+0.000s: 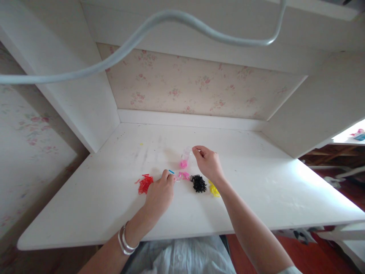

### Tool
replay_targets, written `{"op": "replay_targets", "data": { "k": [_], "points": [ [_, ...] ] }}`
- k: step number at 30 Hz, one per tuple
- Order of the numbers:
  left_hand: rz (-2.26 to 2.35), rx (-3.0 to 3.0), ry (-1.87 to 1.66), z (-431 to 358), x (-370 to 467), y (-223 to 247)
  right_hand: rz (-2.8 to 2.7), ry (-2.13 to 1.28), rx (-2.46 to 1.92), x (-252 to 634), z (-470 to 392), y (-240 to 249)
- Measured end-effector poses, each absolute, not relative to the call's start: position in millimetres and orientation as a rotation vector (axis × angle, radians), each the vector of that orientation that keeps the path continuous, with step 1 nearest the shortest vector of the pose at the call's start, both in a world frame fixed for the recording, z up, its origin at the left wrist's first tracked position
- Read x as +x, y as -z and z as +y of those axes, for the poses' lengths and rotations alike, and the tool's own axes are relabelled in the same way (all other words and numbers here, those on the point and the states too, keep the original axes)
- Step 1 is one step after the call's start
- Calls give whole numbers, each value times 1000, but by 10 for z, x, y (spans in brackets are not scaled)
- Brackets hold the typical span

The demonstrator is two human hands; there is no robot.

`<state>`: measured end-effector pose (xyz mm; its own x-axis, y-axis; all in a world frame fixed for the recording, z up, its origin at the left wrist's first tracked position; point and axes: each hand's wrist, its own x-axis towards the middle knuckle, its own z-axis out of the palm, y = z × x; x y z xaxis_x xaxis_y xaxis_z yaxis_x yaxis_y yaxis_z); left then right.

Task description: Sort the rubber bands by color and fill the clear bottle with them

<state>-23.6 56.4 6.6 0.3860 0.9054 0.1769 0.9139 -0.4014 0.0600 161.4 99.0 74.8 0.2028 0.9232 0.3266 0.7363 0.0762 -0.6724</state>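
My left hand (160, 192), with silver bangles on its wrist, is closed low over the table between the red and pink heaps. A short blue stick-like piece (171, 172) shows at its fingertips; whether they grip it is unclear. My right hand (208, 161) is pinched beside the top of a small clear container (186, 151) with pink pieces (183, 164) at its base. What this pinch holds is too small to name. Small rubber bands lie in heaps: red (145, 184), pink (184, 175), black (199, 183) and yellow (214, 189), the last partly behind my right forearm.
The white table (256, 182) has a raised back edge and side panels. A thick pale cable (176, 17) hangs across the upper view. One small yellow bit (141, 144) lies farther back on the left. The table's front edge runs close to my body.
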Motion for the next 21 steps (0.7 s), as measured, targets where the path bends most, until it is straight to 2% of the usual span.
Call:
{"op": "replay_targets", "data": {
  "k": [4, 9, 14, 21],
  "points": [
    [-1707, -2570, 373, 576, -252, -89, -1549, -318, -1691, 1629, 850, -661],
    [-1791, -2528, 670, 699, -337, -266, -1766, -405, -1778, 1461, 518, -375],
    [-1715, -2500, 894, 900, -368, -608, -2072, -260, -1945, 1190, 381, -141],
    [-1583, -2511, 931, 1091, -215, -992, -2152, -179, -2022, 1108, 458, -58]
  ]
}}
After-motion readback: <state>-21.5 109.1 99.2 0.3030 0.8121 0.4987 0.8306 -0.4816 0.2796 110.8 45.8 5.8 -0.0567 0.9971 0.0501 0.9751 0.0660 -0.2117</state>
